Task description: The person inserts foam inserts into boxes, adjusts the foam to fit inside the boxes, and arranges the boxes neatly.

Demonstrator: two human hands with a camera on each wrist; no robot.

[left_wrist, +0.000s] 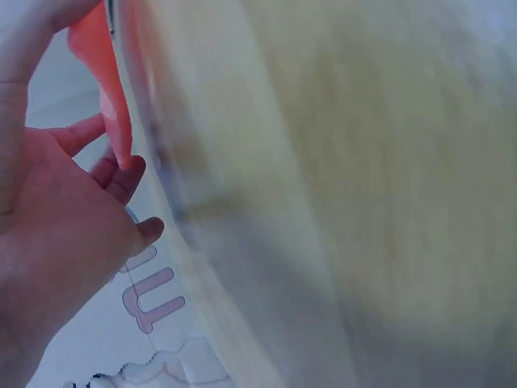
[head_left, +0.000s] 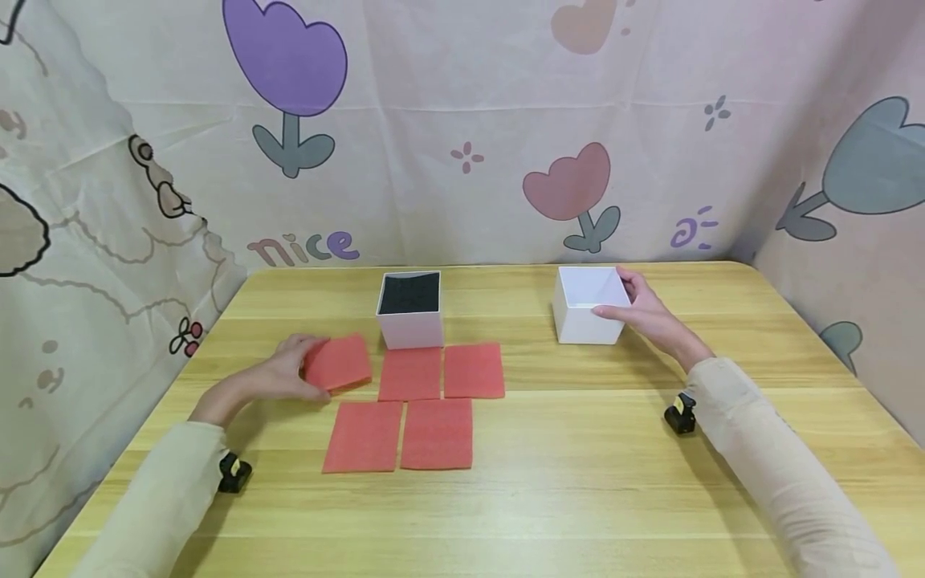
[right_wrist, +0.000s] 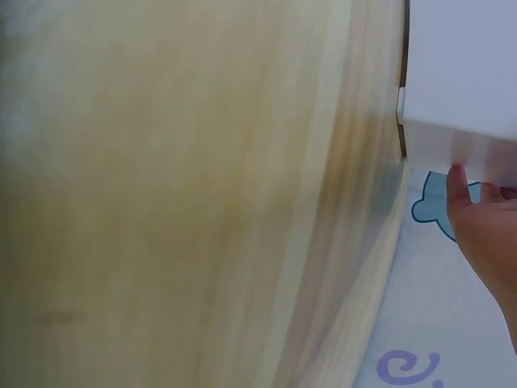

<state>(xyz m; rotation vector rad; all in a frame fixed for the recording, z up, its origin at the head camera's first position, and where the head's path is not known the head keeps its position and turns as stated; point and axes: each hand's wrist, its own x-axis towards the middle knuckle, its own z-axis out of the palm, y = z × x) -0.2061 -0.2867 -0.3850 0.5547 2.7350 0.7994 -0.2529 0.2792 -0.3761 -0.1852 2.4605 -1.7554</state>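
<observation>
My left hand pinches a red square sheet at its left edge, thumb at the near side, and the sheet is tilted just above the table. In the left wrist view this red sheet hangs bent between the thumb and fingers of the left hand. At the right, an open-topped white box stands with my right hand gripping its right side, thumb toward the front. The right wrist view shows fingers of the right hand against the wall of the white box.
Several flat red squares lie in two rows, among them a back one and a front one. Behind them stands a second white box holding black material. A printed curtain hangs behind the wooden table.
</observation>
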